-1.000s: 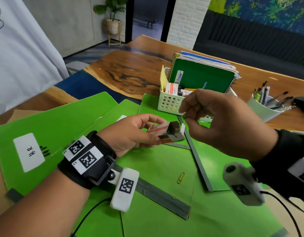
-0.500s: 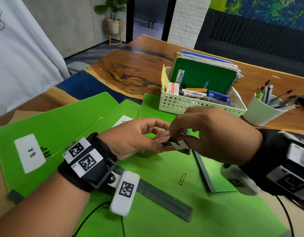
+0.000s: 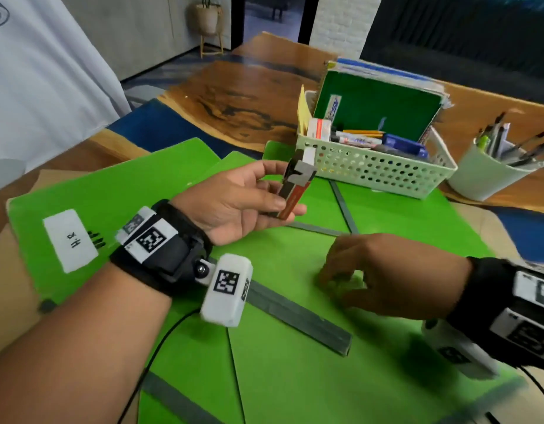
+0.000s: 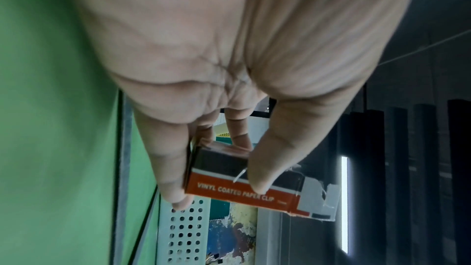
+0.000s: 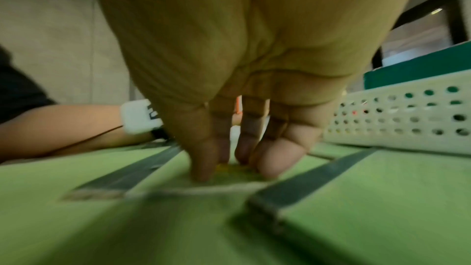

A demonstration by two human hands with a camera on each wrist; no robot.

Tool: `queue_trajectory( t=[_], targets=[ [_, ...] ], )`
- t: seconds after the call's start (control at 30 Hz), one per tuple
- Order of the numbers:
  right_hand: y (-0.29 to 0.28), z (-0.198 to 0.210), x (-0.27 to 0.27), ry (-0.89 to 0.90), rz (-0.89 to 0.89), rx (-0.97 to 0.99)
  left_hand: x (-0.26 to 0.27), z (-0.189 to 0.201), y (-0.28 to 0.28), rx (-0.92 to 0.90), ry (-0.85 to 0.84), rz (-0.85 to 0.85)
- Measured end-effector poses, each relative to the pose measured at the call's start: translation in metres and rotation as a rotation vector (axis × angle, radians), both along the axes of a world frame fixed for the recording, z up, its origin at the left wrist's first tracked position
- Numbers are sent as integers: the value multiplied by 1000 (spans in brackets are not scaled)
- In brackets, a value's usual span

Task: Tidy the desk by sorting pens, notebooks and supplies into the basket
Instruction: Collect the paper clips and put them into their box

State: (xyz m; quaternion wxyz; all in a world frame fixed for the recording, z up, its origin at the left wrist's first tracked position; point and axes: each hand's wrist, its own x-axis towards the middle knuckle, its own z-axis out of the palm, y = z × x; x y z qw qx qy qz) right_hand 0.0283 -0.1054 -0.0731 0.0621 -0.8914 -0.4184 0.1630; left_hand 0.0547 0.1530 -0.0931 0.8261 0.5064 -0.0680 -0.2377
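My left hand (image 3: 283, 188) holds a small orange, black and white paper clip box (image 3: 296, 182) on edge above the green folders, thumb on one face and fingers behind (image 4: 219, 190); the box (image 4: 244, 186) has a torn open flap. My right hand (image 3: 336, 280) is down on the front folder, thumb and fingertips (image 5: 201, 168) pinching a yellow paper clip (image 5: 222, 167) that lies flat there; the clip is blurred and mostly hidden. The white perforated basket (image 3: 377, 175) stands beyond, holding notebooks (image 3: 377, 102), pens and small boxes.
Several green folders (image 3: 127, 185) with grey spines overlap across the near desk. A white cup of pens (image 3: 484, 175) stands right of the basket. A person in a white shirt (image 3: 35, 71) is at the left. Bare wooden tabletop (image 3: 243, 99) lies behind.
My right hand left the box and dropped toward me onto the folder, over the yellow paper clip. My left hand turned the box up on edge and lifted it slightly.
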Motion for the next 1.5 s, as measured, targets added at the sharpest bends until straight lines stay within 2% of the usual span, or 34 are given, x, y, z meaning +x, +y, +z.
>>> queue_trajectory(
  t=[0.23,0.4,0.47,0.53,0.6,0.63,0.67,0.77,0.83,0.93,1.0,1.13,1.33,1.5],
  targets=[
    [12,-4,-10,-38,23,-70,1,-3,-9,160,11,-14],
    [13,4,12,-121,-117,-14,1,-5,-11,189,18,-30],
    [8,18,27,-223,-245,183,1,-6,-12,212,13,-38],
    [6,34,36,-328,-341,472,1,-7,-14,239,13,-48],
    [11,49,32,-266,-370,774,1,-9,-16,256,11,-67],
    [16,54,29,-216,-352,841,1,-9,-16,258,9,-76],
    [21,56,24,-197,-321,824,1,-10,-17,259,6,-80],
    [31,50,16,-302,-231,488,-1,-8,-17,264,-5,-76],
    [32,44,15,-338,-269,440,-2,-8,-17,256,-17,-76],
    [28,40,12,-210,-441,644,-4,-6,-17,224,-35,-77],
    [26,41,7,-89,-487,782,-6,-3,-16,169,-28,-56],
    [25,34,0,96,-521,854,-6,1,-19,112,-58,-52],
    [28,7,7,44,-560,1030,-9,-2,-22,121,-125,-128],
    [32,-3,9,71,-570,1023,-10,-2,-25,120,-98,-64]
  ],
)
